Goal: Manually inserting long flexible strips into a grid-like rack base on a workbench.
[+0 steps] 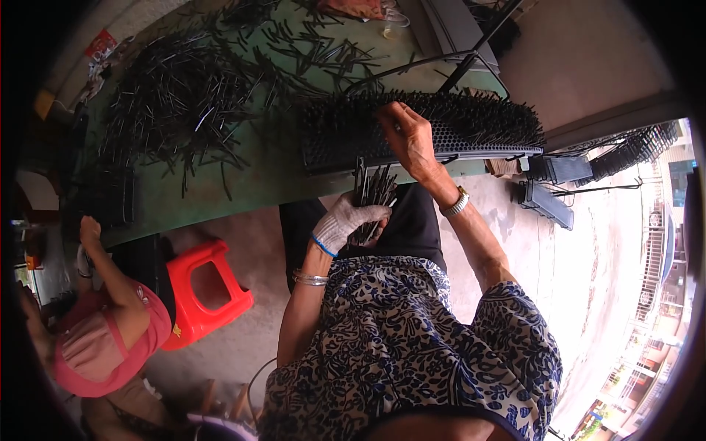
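**Filling a perforated rack with dark rods**

Green and worn, the surface (pixel 257 176) carries a wide scatter of thin dark rods (pixel 176 95), heaped thickest toward its far left and thinning across the middle. They look like slim metal pins, straight and matte, a few catching light along their length. At the near edge sits a long perforated rack (pixel 471 132), its top a grid of small holes with rods standing upright in them like bristles, packed densely along the back rows.

The left hand (pixel 346 220), in a pale knitted glove with a blue cuff band, is closed around a bundle of rods (pixel 373 189) held upright just below the rack's edge, seemingly kept close as a ready supply. The right hand (pixel 408 136), bare with a wristwatch (pixel 457 202), reaches over the rack with fingers curled on its top; it seems to pinch a rod, though I cannot tell for certain.

To the left, another person (pixel 103 331) in pink bends at the same surface, beside a red plastic stool (pixel 206 290) on the concrete floor.
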A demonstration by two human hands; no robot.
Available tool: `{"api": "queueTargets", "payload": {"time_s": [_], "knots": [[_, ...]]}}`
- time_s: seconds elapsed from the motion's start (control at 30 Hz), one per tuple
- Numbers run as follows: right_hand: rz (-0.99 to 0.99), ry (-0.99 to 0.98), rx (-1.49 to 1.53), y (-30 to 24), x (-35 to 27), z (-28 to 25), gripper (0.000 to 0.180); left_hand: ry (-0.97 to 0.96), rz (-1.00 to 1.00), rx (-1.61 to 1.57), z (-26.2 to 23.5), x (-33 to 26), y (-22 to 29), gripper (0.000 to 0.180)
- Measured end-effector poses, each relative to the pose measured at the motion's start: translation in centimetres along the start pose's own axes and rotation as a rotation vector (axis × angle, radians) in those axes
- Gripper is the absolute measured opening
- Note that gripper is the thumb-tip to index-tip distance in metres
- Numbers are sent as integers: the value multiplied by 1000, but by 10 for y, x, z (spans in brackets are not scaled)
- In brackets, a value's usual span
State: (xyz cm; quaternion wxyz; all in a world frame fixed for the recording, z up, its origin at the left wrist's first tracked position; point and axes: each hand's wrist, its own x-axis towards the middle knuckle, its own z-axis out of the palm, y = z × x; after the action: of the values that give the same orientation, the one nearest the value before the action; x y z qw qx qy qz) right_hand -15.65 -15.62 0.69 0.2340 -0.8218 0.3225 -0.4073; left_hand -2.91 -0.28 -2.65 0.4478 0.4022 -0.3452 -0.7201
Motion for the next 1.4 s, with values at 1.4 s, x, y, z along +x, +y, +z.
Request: {"api": "queueTargets", "payload": {"time_s": [1.4], "knots": [[260, -104, -94, -26, -11, -18, 29, 14, 66, 134, 6, -9, 8, 28]]}}
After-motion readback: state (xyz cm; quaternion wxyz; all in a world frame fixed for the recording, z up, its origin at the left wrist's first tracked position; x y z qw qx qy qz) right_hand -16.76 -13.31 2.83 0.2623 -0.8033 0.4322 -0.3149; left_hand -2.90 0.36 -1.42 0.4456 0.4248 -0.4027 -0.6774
